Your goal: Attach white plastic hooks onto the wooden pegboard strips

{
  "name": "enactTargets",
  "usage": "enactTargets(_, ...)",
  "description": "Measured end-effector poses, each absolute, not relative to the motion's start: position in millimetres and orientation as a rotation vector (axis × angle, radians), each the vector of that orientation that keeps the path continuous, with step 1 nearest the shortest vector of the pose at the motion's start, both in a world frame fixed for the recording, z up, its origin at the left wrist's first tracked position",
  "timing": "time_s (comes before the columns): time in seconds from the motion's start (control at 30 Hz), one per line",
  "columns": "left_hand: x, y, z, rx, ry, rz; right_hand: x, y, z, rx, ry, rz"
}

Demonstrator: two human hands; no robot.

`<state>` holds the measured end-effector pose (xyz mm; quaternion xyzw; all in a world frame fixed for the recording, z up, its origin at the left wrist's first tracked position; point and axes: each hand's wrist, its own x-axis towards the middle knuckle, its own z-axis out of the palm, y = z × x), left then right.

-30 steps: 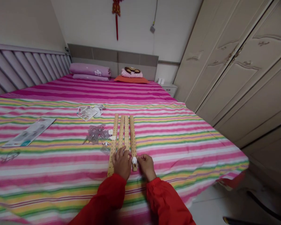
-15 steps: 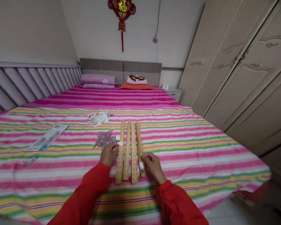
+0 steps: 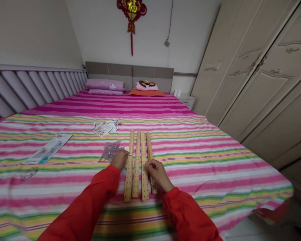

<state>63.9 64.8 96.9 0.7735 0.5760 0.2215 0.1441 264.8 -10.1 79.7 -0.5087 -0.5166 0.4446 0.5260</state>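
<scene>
- Striped bedding in pink, green and yellow covers the bed (image 3: pixel 215 160) we lean over. A cream wardrobe (image 3: pixel 261 77) stands at two o'clock and a red knot ornament (image 3: pixel 131 8) hangs on the wall at twelve.
- Four perforated wooden strips (image 3: pixel 136 167) lie side by side near the bed's close edge, running toward twelve o'clock.
- Our left hand (image 3: pixel 119 159) sits at the outer edge of the leftmost strip with its fingers curled; we cannot tell whether they hold anything.
- From that hand, a small white piece (image 3: pixel 126 148) lies just beyond at twelve and a clear bag of small parts (image 3: pixel 110 149) at eleven.
- Our right hand (image 3: pixel 157 171) rests on the two right-hand strips, fingers bent close together. What they pinch, if anything, is hidden.
- A leaflet (image 3: pixel 48 149) lies well apart at nine o'clock.
- We judge the soft mattress to be the risk: pressing down could tip the strips out of line, and small parts could slide into folds of the sheet.
</scene>
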Motion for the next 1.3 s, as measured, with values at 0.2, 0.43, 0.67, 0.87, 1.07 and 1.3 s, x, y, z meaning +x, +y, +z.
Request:
enactTargets(0.2, 60.2, 59.5, 101.4, 2.201, 1.721, 0.69, 259.6, -8.1, 91.3, -1.208, -1.282, 0.985)
enactTargets(0.43, 72.8, 57.9, 99.8, 2.271, 1.624, 0.62, 256.3, -12.3, 92.1, -1.2, -1.336, 0.957)
enactTargets(0.67, 75.2, 50.7, 119.9, 1.569, 1.41, 0.967, 269.2, -7.8, 98.8, -1.186, -1.253, 0.976)
enactTargets(0.87, 97.9, 12.7, 130.9, 0.882, 1.138, 1.008, 264.8, -13.7, 113.5, -1.094, -1.082, 1.206)
enactTargets(1.07, 127.1, -9.2, 118.5, 0.826, 1.114, 0.94, 266.3, -16.8, 109.1, -1.047, -1.024, 1.273)
enactTargets(1.3, 145.5, -4.2, 103.4, 0.907, 1.111, 0.973, 286.1, -12.4, 101.9, -1.088, -0.972, 1.269)
